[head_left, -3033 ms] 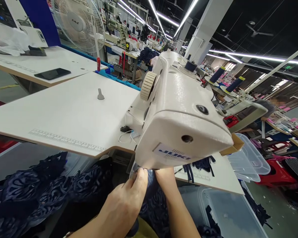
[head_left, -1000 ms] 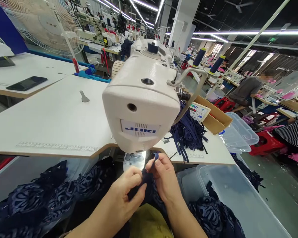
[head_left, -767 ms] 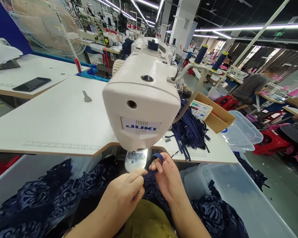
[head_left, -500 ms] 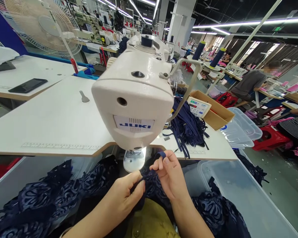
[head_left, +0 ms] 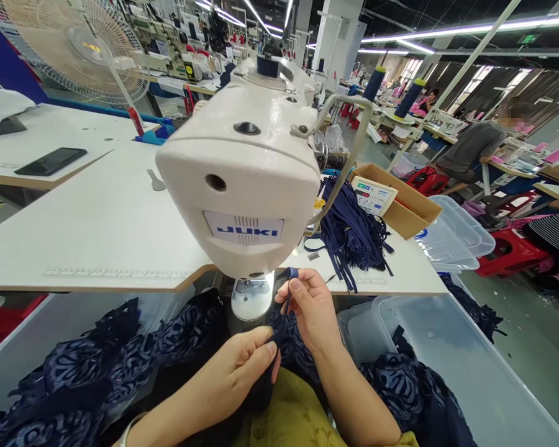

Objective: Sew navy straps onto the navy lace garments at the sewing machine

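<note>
A white JUKI sewing machine (head_left: 242, 180) fills the middle of the view. Just below its head, my right hand (head_left: 310, 307) pinches a narrow navy strap (head_left: 289, 276) between thumb and fingers. Lower and to the left, my left hand (head_left: 240, 372) is closed on the dark navy patterned fabric (head_left: 286, 338) that the strap runs into. The lit presser-foot area (head_left: 251, 297) shows between the machine head and my hands. More of the navy patterned fabric (head_left: 88, 366) spreads to the left below the table edge.
A heap of navy straps (head_left: 351, 239) lies on the white table (head_left: 97, 230) right of the machine, by a control panel (head_left: 372, 195) and cardboard box (head_left: 407, 208). Clear plastic bins (head_left: 451, 366) stand at the right. A fan (head_left: 74, 46), a phone (head_left: 51, 161) and seated workers (head_left: 475, 149) are farther off.
My hands came out from under the machine head. The right hand has lifted the strap end slightly while the left hand has dropped lower and back with the fabric; the view has shifted.
</note>
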Motion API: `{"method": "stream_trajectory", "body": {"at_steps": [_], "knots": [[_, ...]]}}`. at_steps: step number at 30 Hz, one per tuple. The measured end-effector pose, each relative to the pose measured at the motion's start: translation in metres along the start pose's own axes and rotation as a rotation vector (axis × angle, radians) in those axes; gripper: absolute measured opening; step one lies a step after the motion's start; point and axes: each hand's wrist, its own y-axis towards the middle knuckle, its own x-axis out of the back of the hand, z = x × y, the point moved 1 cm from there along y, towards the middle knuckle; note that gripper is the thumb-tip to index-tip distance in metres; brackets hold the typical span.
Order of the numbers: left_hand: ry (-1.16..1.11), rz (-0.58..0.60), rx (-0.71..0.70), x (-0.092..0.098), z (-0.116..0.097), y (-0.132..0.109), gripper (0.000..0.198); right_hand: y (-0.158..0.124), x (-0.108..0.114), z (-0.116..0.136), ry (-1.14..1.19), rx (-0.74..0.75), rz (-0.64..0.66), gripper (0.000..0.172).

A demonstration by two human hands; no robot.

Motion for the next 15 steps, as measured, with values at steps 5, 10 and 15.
{"method": "stream_trajectory", "body": {"at_steps": [5, 10, 15], "knots": [[0.027, 0.019, 0.006, 0.000, -0.003, 0.001, 0.051, 0.003, -0.003, -0.006, -0.046, 0.011, 0.002, 0.025], [0.104, 0.090, 0.024, -0.001, -0.005, 0.000, 0.052, 0.006, -0.008, -0.013, -0.181, 0.131, -0.046, 0.022], [0.132, 0.033, 0.035, -0.004, -0.002, 0.006, 0.056, 0.001, -0.008, -0.014, -0.411, 0.268, -0.092, 0.012]]}}
